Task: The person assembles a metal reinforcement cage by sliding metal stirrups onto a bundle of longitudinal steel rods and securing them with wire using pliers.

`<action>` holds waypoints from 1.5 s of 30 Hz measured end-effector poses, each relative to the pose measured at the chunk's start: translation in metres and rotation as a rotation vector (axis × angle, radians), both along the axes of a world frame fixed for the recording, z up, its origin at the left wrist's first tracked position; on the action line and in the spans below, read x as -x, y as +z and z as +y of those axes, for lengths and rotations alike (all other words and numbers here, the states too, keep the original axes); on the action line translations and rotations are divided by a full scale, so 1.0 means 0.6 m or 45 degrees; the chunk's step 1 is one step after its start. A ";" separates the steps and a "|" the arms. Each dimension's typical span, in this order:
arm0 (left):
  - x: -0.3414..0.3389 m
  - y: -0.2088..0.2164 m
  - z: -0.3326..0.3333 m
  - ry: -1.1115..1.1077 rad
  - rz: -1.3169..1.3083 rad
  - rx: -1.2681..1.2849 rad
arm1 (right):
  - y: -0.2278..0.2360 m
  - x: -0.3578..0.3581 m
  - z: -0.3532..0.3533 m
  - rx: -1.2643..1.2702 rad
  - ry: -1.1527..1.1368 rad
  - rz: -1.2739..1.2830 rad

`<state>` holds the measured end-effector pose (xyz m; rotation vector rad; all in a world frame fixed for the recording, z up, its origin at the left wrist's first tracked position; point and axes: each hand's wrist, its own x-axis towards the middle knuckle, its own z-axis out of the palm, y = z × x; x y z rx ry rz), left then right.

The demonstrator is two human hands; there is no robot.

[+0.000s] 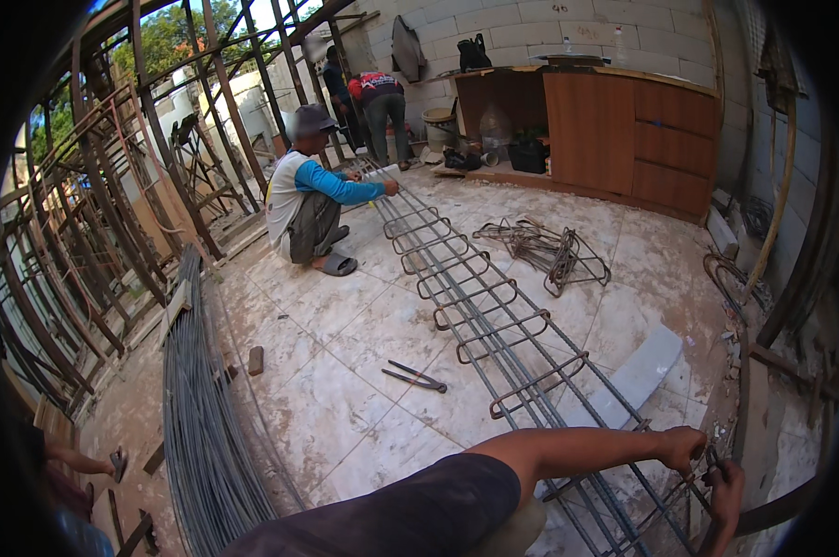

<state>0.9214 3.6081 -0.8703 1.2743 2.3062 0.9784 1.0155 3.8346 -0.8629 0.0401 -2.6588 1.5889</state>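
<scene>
A long rebar cage (522, 357), with square stirrups on several ribbed bars, runs from my hands to the far middle of the floor. At its near right end, my left hand (684, 449) is closed, fingers bent down by a bar's edge; what it grips is hidden. Just beside it, my right hand (724, 487) is closed around a small dark metal piece (713, 456), too small to name. Pincers (416, 376) lie with handles apart on the floor left of the cage. A crouching co-worker (313, 190) in blue sleeves has hands at the cage's far end.
A bundle of steel rods (197, 399) lies along the left. Loose stirrups (554, 251) are piled right of the cage, and a white board (647, 367) lies partly under it. A brown wooden cabinet (591, 139) stands at the back. Other people (382, 102) are behind the co-worker.
</scene>
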 end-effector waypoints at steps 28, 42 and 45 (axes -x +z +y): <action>0.060 -0.021 0.004 -0.011 -0.941 0.051 | 0.026 0.002 0.005 0.352 -0.118 -0.352; 0.064 -0.024 -0.008 -0.081 -0.901 -0.126 | -0.030 0.026 -0.031 0.399 -0.217 -0.100; 0.063 -0.024 -0.002 -0.073 -0.877 -0.083 | -0.019 0.023 -0.042 0.377 -0.234 -0.066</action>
